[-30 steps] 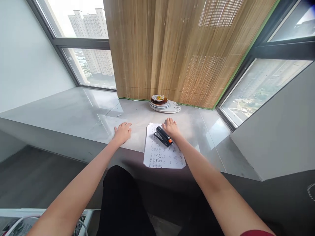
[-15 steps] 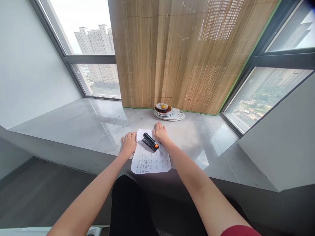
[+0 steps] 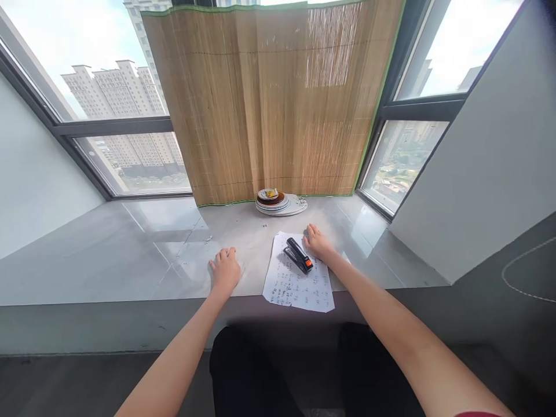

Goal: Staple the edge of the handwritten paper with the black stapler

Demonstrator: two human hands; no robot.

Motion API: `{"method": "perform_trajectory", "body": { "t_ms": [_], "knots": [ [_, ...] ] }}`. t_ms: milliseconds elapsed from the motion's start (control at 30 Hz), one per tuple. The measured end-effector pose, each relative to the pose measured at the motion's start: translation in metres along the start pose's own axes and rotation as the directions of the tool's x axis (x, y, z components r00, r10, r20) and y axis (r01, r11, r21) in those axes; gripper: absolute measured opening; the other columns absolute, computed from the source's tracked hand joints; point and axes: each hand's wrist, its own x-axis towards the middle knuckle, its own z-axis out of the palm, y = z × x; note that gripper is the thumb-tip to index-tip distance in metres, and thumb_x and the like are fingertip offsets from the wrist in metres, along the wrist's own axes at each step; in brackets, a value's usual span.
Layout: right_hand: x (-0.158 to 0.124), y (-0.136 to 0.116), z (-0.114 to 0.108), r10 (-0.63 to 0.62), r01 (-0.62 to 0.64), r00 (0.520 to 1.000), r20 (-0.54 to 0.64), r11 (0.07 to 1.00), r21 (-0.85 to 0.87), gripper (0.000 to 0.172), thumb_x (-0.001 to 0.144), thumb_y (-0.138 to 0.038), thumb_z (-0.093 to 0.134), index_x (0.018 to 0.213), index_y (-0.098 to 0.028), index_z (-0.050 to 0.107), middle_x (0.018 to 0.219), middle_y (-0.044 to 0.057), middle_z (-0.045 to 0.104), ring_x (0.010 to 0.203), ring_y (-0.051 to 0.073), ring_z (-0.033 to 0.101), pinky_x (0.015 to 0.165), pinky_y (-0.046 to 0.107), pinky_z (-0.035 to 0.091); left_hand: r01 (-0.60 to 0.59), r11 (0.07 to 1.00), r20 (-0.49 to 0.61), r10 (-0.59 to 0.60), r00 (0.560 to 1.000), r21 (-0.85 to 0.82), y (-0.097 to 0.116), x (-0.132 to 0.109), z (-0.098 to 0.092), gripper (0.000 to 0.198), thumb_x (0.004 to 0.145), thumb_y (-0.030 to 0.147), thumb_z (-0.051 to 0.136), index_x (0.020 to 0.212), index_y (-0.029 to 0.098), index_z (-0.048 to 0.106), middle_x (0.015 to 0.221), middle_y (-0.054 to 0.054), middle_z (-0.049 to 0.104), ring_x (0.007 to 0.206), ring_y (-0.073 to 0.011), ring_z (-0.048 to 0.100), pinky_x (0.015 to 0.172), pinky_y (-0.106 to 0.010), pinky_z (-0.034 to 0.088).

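A white sheet of paper (image 3: 286, 292) with rows of handwriting lies on the pale sill, its near end reaching past the front edge. On it rests a black stapler (image 3: 299, 255) with an orange patch at its near end. My right hand (image 3: 318, 242) lies on the sheet's upper right edge, fingers stretched forward, just beside the stapler. My left hand (image 3: 225, 270) rests on the bare sill left of the sheet, apart from it. Its fingers are slightly spread and hold nothing.
A stack of plates (image 3: 273, 202) stands at the back of the sill (image 3: 182, 266), below a hanging bamboo blind (image 3: 278, 110). Windows flank the blind on both sides. Small bits lie on the sill near the plates. My knees are under the front edge.
The paper, with the stapler on it, has shifted right along with my right hand. My left hand no longer touches the sheet. The head view has turned and shows more floor-side wall.
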Motion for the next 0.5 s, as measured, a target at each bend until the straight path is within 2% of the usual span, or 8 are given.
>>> {"method": "perform_trajectory", "body": {
  "t_ms": [100,200,367,500],
  "knots": [
    [-0.002,-0.01,-0.004,0.019,-0.025,0.996,-0.089,0.998,-0.065,0.042,0.108,-0.031,0.046,0.14,-0.01,0.063,0.149,0.026,0.063,0.141,0.037,0.055,0.116,0.047,0.047,-0.003,1.0,-0.004,0.003,1.0,-0.001,0.0,0.0,0.001,0.052,0.105,0.008,0.042,0.15,0.022,0.064,0.153,-0.021,0.06,0.145,-0.0361,0.055,0.121,-0.06,0.039],
    [-0.004,-0.015,-0.007,0.053,-0.068,0.993,-0.106,0.989,-0.135,0.033,0.11,-0.033,0.046,0.126,-0.013,0.066,0.134,0.023,0.066,0.127,0.036,0.057,0.105,0.045,0.048,-0.008,1.0,-0.017,0.008,1.0,-0.007,0.0,0.001,0.002,0.052,0.104,0.008,0.041,0.149,0.021,0.065,0.151,-0.022,0.061,0.144,-0.0373,0.055,0.121,-0.062,0.039],
    [-0.002,-0.012,-0.011,0.089,-0.091,0.996,-0.025,0.987,-0.13,0.03,0.11,-0.032,0.044,0.12,-0.014,0.065,0.125,0.021,0.065,0.118,0.034,0.057,0.101,0.043,0.047,0.001,0.997,0.009,-0.001,1.0,-0.074,0.004,0.001,0.003,0.056,0.105,0.01,0.037,0.154,0.018,0.063,0.157,-0.025,0.058,0.15,-0.0391,0.05,0.126,-0.069,0.034],
    [0.001,-0.011,-0.013,0.101,-0.102,0.995,-0.012,0.989,-0.104,0.029,0.109,-0.033,0.042,0.118,-0.016,0.064,0.125,0.021,0.063,0.119,0.036,0.056,0.101,0.045,0.048,0.048,0.992,0.016,-0.047,0.999,-0.12,0.007,0.005,0.005,0.059,0.113,0.03,0.034,0.167,0.016,0.053,0.173,-0.028,0.043,0.163,-0.0415,0.038,0.13,-0.074,0.028]
  ]
}}
